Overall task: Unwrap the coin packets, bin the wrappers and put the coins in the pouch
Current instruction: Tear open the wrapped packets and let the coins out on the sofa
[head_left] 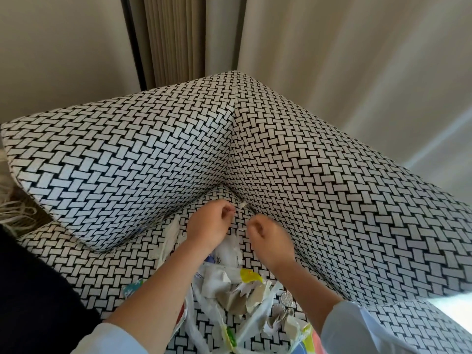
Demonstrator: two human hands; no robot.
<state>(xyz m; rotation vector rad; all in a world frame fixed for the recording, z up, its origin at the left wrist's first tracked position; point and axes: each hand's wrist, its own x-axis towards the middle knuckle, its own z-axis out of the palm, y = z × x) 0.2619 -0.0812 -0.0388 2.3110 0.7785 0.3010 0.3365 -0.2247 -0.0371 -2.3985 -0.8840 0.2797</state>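
My left hand (209, 223) hovers over the sofa seat with its fingers curled, and thumb and forefinger pinch something small, apparently a coin packet, mostly hidden by the fingers. My right hand (268, 238), just to the right, is curled too and pinches a white wrapper scrap (243, 229) at its fingertips. Another tiny paper scrap (244, 205) lies beyond them near the sofa's corner seam. Below my hands an open plastic bag (168, 238) holds a heap of torn wrappers (229, 284). A few loose coins (286, 299) lie at the heap's right edge. No pouch is in view.
The seat, back and armrest of the sofa (332, 200) carry a black-and-white woven pattern and form a corner ahead. Colourful packaging (309, 341) lies at the bottom edge. Dark fabric (38, 290) is at the lower left, and curtains (173, 37) hang behind.
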